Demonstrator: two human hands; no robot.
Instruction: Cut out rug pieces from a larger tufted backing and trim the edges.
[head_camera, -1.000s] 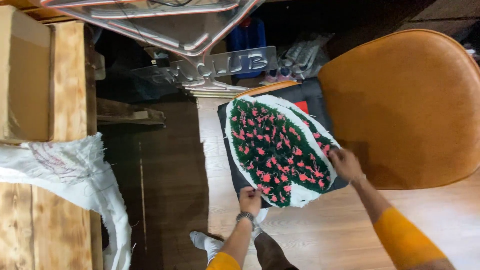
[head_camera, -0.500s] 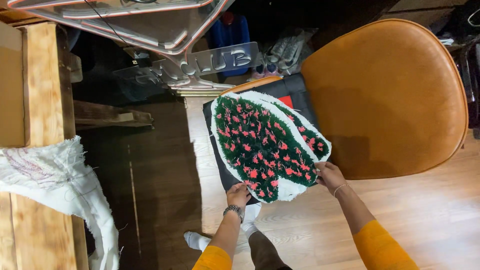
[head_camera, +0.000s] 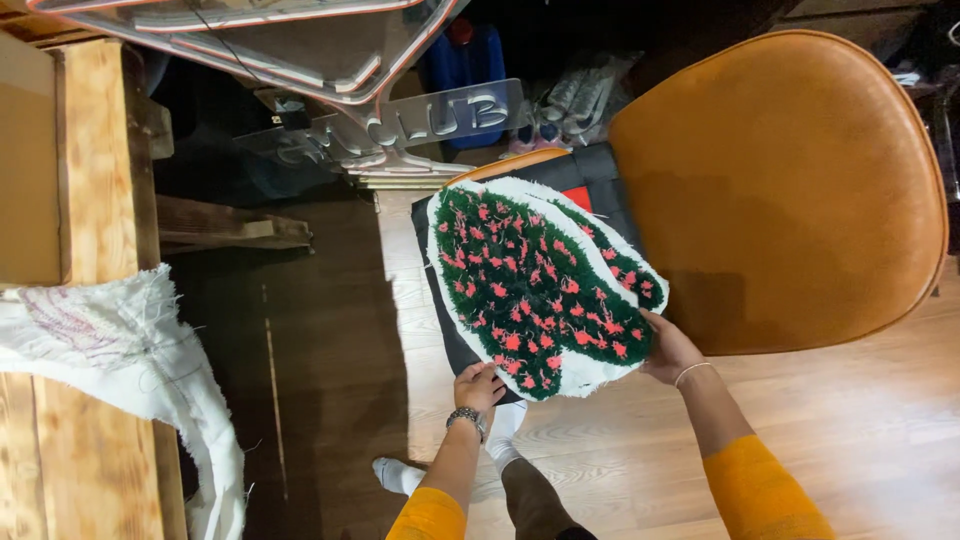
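Tufted rug piece (head_camera: 535, 285), dark green pile with pink-red flecks and a white border, sits at frame centre, held up over the wood floor (head_camera: 850, 430). Shape is a rounded leaf-like blob with a smaller lobe on its right side. Behind it, touching its back, is a black panel (head_camera: 445, 325) with a red patch showing at the top.

Left hand (head_camera: 480, 387) grips the lower-left edge of the rug piece, fingers curled closed on rug and black panel together; watch on the wrist. Right hand (head_camera: 668, 350) holds the lower-right edge, fingers hidden behind the rug, thumb side visible, thin bracelet on the wrist. Both sleeves orange.

Tan leather chair (head_camera: 790, 190) fills the upper right, just beside the rug. Clear acrylic sign boards (head_camera: 400, 125) lean at top centre. Wooden frame (head_camera: 95, 160) runs down the left edge with frayed white cloth (head_camera: 120, 340) draped over it. White-socked feet at bottom centre.
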